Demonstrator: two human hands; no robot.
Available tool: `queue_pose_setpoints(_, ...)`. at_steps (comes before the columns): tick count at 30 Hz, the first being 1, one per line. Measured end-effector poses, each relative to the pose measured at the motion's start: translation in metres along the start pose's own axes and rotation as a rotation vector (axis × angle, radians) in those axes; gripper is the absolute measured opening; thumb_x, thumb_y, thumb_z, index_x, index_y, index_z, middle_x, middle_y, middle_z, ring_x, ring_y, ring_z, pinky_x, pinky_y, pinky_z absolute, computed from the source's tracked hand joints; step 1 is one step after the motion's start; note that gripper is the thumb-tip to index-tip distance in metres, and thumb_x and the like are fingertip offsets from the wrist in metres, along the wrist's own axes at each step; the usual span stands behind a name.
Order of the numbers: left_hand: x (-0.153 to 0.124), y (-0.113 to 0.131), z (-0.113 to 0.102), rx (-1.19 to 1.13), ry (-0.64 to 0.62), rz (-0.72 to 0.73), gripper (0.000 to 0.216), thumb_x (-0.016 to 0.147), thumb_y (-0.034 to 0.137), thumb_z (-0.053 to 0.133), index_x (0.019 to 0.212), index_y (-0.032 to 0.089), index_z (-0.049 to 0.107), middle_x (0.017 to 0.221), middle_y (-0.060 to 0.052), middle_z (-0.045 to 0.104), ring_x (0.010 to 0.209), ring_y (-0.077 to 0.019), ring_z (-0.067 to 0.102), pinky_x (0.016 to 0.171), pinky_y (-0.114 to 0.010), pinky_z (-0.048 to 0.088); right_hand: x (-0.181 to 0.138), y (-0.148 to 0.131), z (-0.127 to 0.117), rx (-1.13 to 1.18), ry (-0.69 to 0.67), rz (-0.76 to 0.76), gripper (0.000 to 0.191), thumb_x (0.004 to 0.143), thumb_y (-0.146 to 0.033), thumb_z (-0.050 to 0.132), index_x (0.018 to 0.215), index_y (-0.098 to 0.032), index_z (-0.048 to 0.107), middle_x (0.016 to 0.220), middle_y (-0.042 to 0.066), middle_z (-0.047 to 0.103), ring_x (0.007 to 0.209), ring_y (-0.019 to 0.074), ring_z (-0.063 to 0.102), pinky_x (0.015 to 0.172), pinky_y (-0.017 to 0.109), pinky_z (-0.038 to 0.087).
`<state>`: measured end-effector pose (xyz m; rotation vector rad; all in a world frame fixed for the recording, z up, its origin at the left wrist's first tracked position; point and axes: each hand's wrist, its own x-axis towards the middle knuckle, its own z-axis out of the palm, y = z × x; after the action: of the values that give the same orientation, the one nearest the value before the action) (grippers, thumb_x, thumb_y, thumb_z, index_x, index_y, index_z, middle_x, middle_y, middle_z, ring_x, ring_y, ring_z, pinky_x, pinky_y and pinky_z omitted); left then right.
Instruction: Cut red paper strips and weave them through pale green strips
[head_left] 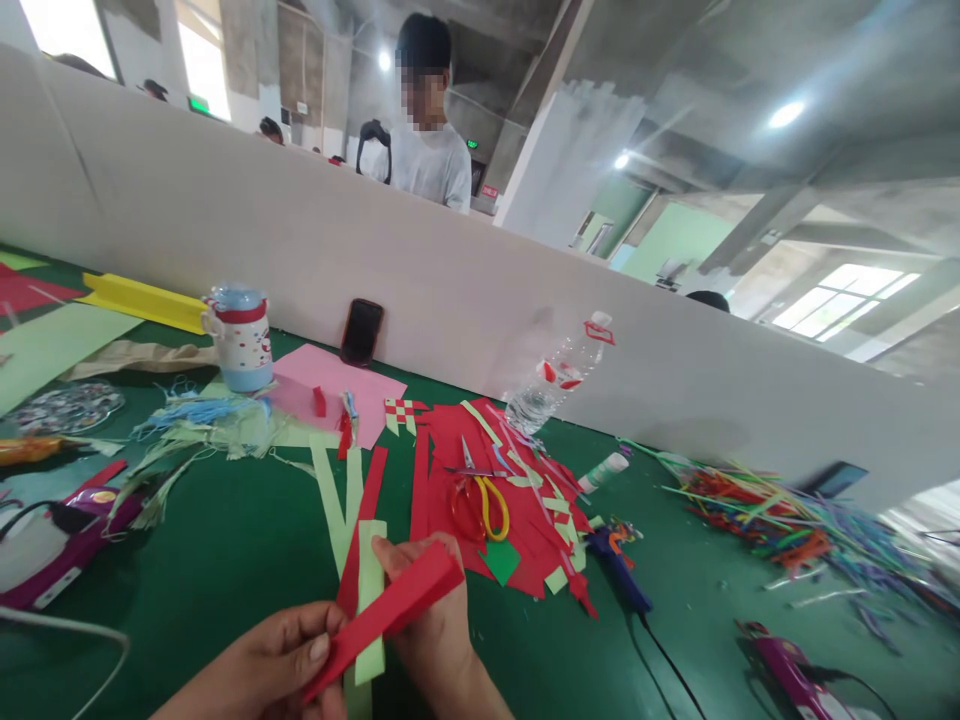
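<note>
Close in front of me, my left hand (296, 655) pinches the lower end of a red paper strip (401, 605) between thumb and fingers. That strip slants up to the right and crosses a pale green paper strip (371, 560). My right hand (431, 610) is behind the crossing, its thumb pressed on the green strip near its top; most of its fingers are hidden by the red strip. Beyond my hands, more pale green strips (327, 495) and another red strip (371, 500) lie on the table. A small red-and-green woven checkered piece (401, 411) sits farther back.
Scissors (487, 505) lie on red paper sheets (450, 430) and scraps. A bottle (555, 375), glue stick (604, 472), glue gun (619, 570) and pipe cleaners (780, 530) are to the right. A cup (241, 345) and phone (362, 332) stand by the partition (450, 260); a person (431, 150) is beyond.
</note>
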<state>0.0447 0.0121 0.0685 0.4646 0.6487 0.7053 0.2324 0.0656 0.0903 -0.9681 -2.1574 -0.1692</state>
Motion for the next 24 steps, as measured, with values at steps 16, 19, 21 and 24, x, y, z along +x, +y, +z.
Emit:
queue_pose_setpoints(16,0.015,0.006,0.013,0.205,0.301,0.199,0.047,0.066,0.06,0.081,0.079,0.016,0.069,0.059,0.0,0.067,0.048,-0.013,0.062,0.046,-0.021,0.047,-0.019,-0.02,0.001,1.235,-0.248,0.798,0.047,0.082,-0.06,0.066,0.105,-0.019,0.063,0.072,0.0,0.059,0.053,0.0126,0.05,0.045,0.021,0.039)
queue_pose_setpoints(19,0.013,0.008,0.02,0.271,0.309,0.27,0.044,0.065,0.059,0.081,0.075,0.017,0.071,0.05,0.004,0.059,0.043,-0.0107,0.052,0.045,-0.022,0.046,-0.021,-0.032,0.013,1.305,-0.223,0.973,0.053,0.081,-0.071,0.062,0.085,-0.018,0.058,0.058,-0.004,0.046,0.046,0.0084,0.035,0.039,0.019,0.025)
queue_pose_setpoints(21,0.011,0.01,0.021,0.287,0.343,0.289,0.043,0.065,0.059,0.081,0.068,0.018,0.07,0.05,0.004,0.058,0.044,-0.0103,0.05,0.047,-0.021,0.046,-0.021,-0.036,0.018,1.216,-0.237,1.039,0.055,0.083,-0.073,0.059,0.072,-0.019,0.051,0.053,-0.006,0.039,0.045,0.0074,0.03,0.039,0.019,0.021)
queue_pose_setpoints(24,0.008,0.014,0.011,0.28,0.439,0.297,0.042,0.066,0.06,0.081,0.069,0.019,0.07,0.058,0.004,0.064,0.055,-0.0117,0.056,0.057,-0.02,0.05,-0.022,-0.038,0.019,1.145,-0.252,1.1,0.061,0.078,-0.078,0.059,0.065,-0.021,0.043,0.051,-0.007,0.037,0.045,0.0071,0.03,0.04,0.02,0.02)
